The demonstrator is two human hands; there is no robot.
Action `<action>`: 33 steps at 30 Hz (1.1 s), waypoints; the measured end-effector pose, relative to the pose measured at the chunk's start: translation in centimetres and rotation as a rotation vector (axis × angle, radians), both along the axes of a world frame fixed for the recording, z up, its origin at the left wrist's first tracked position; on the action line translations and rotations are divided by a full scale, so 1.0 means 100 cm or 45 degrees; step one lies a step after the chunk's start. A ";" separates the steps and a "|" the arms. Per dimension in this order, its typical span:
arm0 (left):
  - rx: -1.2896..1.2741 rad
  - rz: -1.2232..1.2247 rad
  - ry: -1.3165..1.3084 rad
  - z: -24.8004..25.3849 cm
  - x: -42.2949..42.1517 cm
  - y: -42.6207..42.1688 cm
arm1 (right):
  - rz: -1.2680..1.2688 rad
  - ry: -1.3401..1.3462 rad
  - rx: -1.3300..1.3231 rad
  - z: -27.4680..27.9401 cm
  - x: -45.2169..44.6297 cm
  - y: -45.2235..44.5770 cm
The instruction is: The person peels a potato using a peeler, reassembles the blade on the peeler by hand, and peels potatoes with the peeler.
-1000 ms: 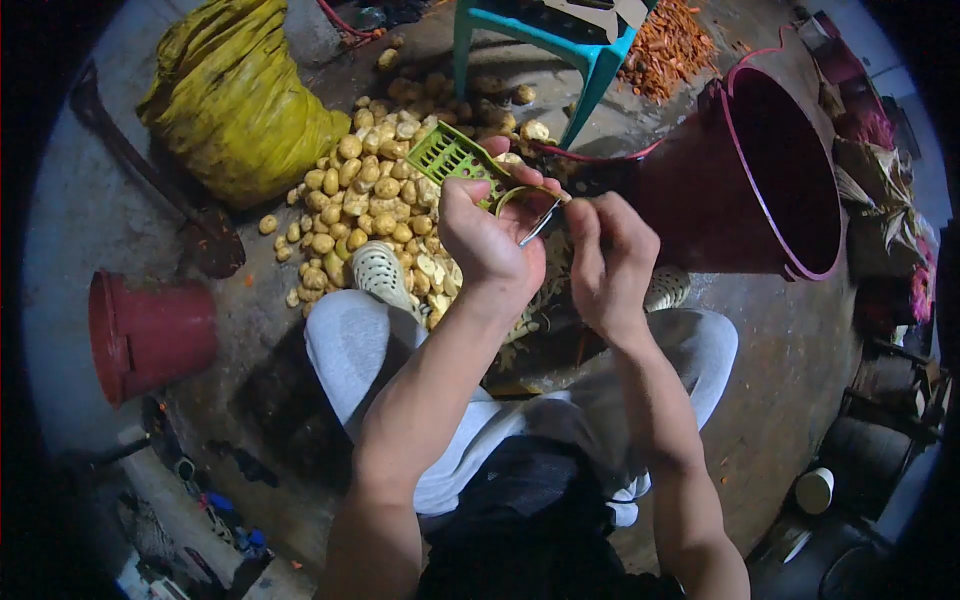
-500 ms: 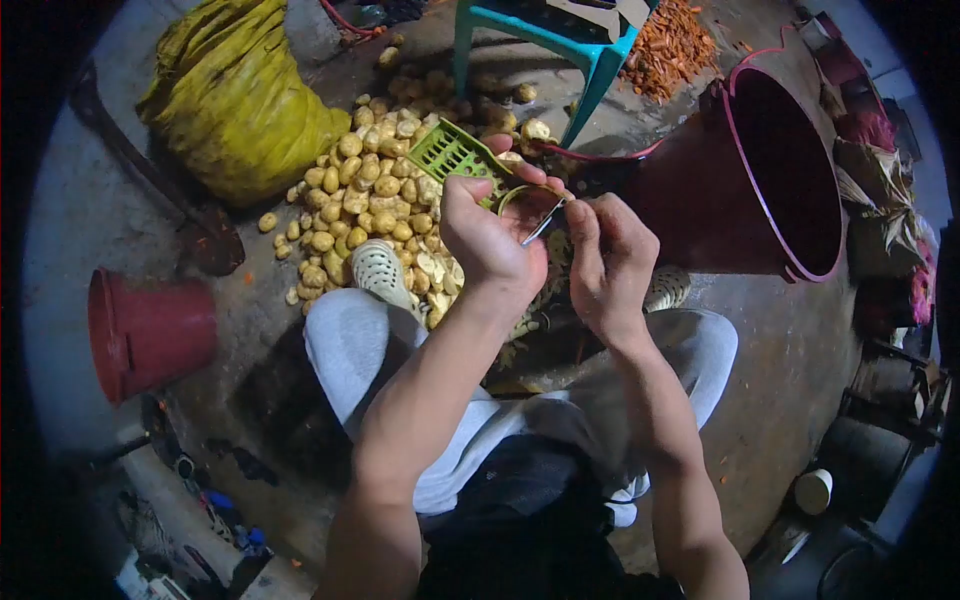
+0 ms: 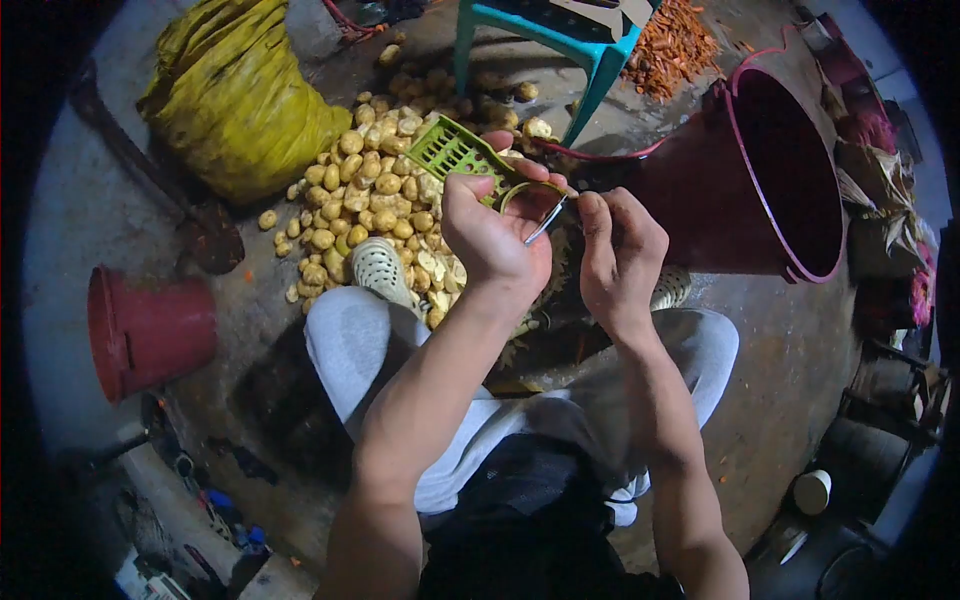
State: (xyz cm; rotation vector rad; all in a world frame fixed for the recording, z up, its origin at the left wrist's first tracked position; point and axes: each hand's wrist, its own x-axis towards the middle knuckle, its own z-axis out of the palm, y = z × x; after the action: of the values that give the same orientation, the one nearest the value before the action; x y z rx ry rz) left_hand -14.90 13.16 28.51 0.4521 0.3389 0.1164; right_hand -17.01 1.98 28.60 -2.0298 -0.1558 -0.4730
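Note:
My left hand [image 3: 500, 225] is closed round a green plastic peeler [image 3: 452, 150], whose slotted, perforated body sticks out to the upper left. A curved green loop and a narrow metal blade [image 3: 545, 222] show over the palm. My right hand [image 3: 622, 250] is pinched beside the blade's upper end; whether it grips the tip or some small scrap there is too small to tell. Under and behind my hands lies a heap of potatoes [image 3: 385, 185], some of them cut or peeled pale.
A yellow sack [image 3: 240, 110] stands left of the heap, a small red bucket [image 3: 155, 330] farther left. A large dark red bucket [image 3: 720, 180] lies tilted at right. A teal stool [image 3: 595, 65] and orange pieces [image 3: 675, 45] are at the top.
My right hand has shifted slightly to the right and its fingers have drawn up a little. My left hand keeps its hold on the green peeler, almost in the same place.

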 end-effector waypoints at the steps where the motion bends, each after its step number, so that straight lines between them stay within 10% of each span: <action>1: 0.017 -0.014 -0.021 -0.002 0.000 0.001 | 0.014 -0.019 -0.005 0.001 0.000 0.000; 33: 0.016 -0.015 0.034 0.000 0.000 0.000 | -0.014 -0.001 -0.023 0.002 -0.001 0.003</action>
State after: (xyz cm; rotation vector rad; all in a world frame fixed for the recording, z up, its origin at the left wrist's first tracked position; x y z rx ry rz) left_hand -14.94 13.16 28.51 0.4682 0.3616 0.1012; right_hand -17.11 2.28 28.84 -2.0492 -0.1499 -0.4806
